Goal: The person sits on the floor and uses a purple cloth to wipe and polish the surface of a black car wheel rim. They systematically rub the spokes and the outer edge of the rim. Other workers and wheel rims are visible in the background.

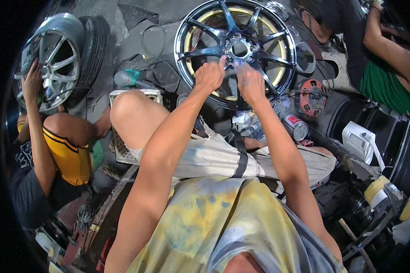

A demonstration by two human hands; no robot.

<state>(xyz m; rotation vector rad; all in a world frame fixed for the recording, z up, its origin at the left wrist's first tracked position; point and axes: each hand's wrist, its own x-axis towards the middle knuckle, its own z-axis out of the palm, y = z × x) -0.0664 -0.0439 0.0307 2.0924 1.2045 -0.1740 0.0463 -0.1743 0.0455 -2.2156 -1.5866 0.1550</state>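
Note:
A dark, shiny multi-spoke wheel rim [187, 55] lies in front of me, a pale yellow ring showing between its spokes. My left hand [209, 76] is closed at a lower spoke beside the hub, with one digit stretched up against the hub's edge. Close by on the right, my right hand [251, 84] is at the spokes just below the hub. Motion smears its fingers, so whatever they may hold is hidden.
At left, a person works on a silver wheel rim [59, 63] beside a black tire [94, 48]. A teal-and-grey power tool [128, 78], a red round object [311, 98] and a tin can [296, 127] lie around me. Another person in green [389, 86] sits at right.

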